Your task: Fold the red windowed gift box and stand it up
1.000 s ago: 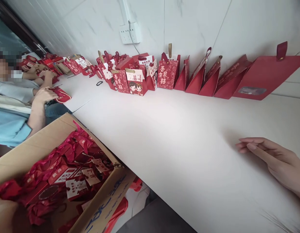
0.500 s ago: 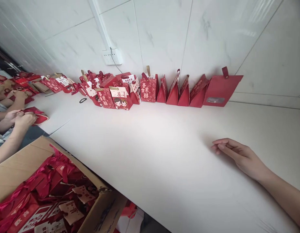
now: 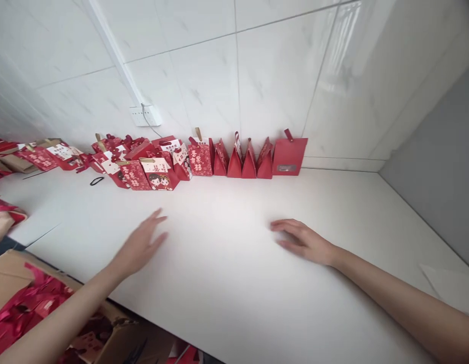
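My left hand [image 3: 140, 243] reaches out over the white table [image 3: 234, 283], fingers stretched and apart, holding nothing; it is a little blurred. My right hand [image 3: 303, 240] rests palm down on the table to the right of it, fingers extended and empty. A row of red gift bags and boxes [image 3: 204, 161] stands along the tiled wall beyond both hands. The nearest of them, a red box with a cartoon couple [image 3: 157, 179], is well ahead of my left hand.
A cardboard carton [image 3: 14, 303] full of red ribbons and folded red boxes sits at the lower left beside the table. Another person's hand [image 3: 1, 218] holds a red item at the far left. A black hair tie [image 3: 96, 180] lies on the table. A wall socket [image 3: 145, 115] is above the row.
The view has swung right and up. My left hand has come out of the carton and over the table. My right hand stays flat on the table.
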Motion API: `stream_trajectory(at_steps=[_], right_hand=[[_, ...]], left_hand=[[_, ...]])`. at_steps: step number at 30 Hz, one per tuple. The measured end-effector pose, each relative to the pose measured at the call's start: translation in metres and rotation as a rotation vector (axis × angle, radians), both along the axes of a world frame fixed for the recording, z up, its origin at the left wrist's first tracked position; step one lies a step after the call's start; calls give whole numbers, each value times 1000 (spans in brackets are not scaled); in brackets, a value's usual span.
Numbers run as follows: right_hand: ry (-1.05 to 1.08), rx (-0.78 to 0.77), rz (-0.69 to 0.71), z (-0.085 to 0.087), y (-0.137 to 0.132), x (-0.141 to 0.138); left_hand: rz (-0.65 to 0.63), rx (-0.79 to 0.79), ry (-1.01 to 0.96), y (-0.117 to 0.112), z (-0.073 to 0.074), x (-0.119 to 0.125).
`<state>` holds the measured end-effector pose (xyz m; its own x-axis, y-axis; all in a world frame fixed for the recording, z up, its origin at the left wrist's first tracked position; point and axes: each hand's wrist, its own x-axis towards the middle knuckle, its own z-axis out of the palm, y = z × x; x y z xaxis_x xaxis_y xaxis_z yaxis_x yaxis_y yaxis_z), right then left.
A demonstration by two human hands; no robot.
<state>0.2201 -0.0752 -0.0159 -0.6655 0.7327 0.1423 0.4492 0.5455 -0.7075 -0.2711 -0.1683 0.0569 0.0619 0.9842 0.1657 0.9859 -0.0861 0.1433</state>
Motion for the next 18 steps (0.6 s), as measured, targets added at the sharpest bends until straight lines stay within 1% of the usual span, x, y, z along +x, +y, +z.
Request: stream_trajectory(at_steps=[1, 2, 3, 4, 5, 7, 9, 10, 12, 14, 16, 18], right_hand=[[-73, 80, -12, -2, 8, 2], [-141, 129, -25, -4, 18, 4], [-198, 149, -58, -6, 30, 6], [-242, 152, -108, -9, 42, 8], [-271, 149, -170, -12, 55, 10], [-265, 134, -296, -19, 80, 12], [-160, 104, -438, -23, 102, 12], [-129, 105, -483, -25, 112, 12], [-70, 110, -559, -27, 132, 10], [14, 109, -662, -26, 152, 8], [118, 99, -800, -23, 173, 7], [219, 82, -877, -21, 192, 8]], left_hand=[[-91, -77, 20, 20, -8, 27], [-177, -151, 35, 40, -16, 55], [-255, -224, 40, 58, -22, 83], [-305, -274, 37, 75, -29, 109], [-328, -302, 30, 89, -35, 135], [-337, -287, 26, 114, -46, 181], [-366, -260, 19, 134, -56, 222], [-390, -239, 10, 143, -60, 241], [-405, -204, -12, 163, -65, 275], [-368, -191, -28, 183, -68, 302], [-303, -183, -56, 202, -69, 320], [-254, -174, -100, 216, -70, 331]])
